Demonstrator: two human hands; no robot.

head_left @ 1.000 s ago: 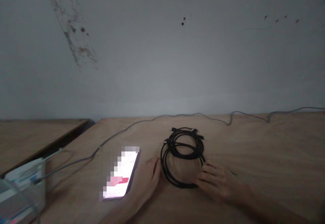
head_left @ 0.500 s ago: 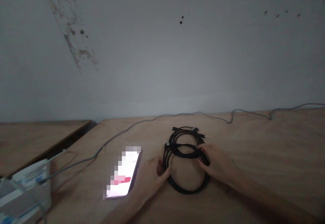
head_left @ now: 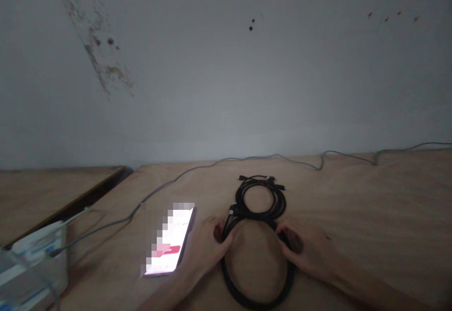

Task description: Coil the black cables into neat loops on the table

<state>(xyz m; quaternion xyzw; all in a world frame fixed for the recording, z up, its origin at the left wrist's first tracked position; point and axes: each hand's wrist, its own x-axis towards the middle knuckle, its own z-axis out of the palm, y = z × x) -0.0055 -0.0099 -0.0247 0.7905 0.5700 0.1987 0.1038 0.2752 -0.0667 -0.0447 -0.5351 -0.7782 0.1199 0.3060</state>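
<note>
A large loop of black cable (head_left: 259, 304) lies on the wooden table (head_left: 370, 217), close to me. Behind it sits a smaller coil of black cable (head_left: 260, 216), with connectors at its far side. My left hand (head_left: 208, 243) is closed on the left side of the near loop, thumb inside and fingers outside. On the loop's right side, my right hand (head_left: 305, 247) is closed in the same way. Another connector (head_left: 233, 208) shows at the upper left of the near loop. The two coils touch or slightly overlap.
A phone with a lit screen (head_left: 173, 243) lies left of my left hand. A white box (head_left: 38, 264) stands at the far left. One thin grey cable (head_left: 162, 186) runs across the table near the wall (head_left: 226, 90). A gap separates another table (head_left: 45, 184).
The near loop has moved toward me, so it overlaps the far coil much less. Both hands have moved slightly down with it, still on its sides.
</note>
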